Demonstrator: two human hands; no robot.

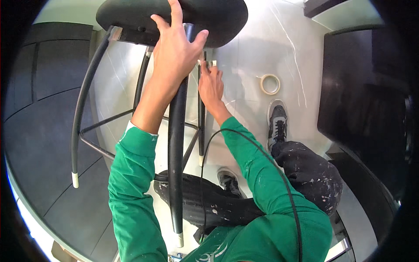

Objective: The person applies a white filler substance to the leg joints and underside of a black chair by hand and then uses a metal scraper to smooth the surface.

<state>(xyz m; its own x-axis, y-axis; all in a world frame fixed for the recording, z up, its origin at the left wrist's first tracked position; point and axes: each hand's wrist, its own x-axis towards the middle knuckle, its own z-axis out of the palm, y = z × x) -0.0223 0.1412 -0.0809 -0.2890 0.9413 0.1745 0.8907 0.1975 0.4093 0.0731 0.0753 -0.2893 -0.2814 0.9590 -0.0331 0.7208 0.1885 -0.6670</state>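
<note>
Overhead, a black stool (170,26) is seen tipped on its side, its round seat at the top of the view and its long metal legs running down toward the viewer, so that the long axis lies roughly straight away from the body. The left hand (174,52) is wrapped around the nearest leg (176,144) close under the seat, fingers spread over the seat edge, and the stool is steadied by it. The right hand (210,85) is held just beside it, on the next leg (201,118), with a small pale strip of tape (208,63) pinched between thumb and fingertips (whether the strip already touches the leg cannot be told). Pale tape is seen wrapped on the foot ends of three legs. A roll of masking tape (270,84) lies on the pale floor (262,39) to the right, well apart from both hands, nearer the right one. Green sleeves, paint-flecked dark trousers and grey shoes are visible below. No containers are seen.
</note>
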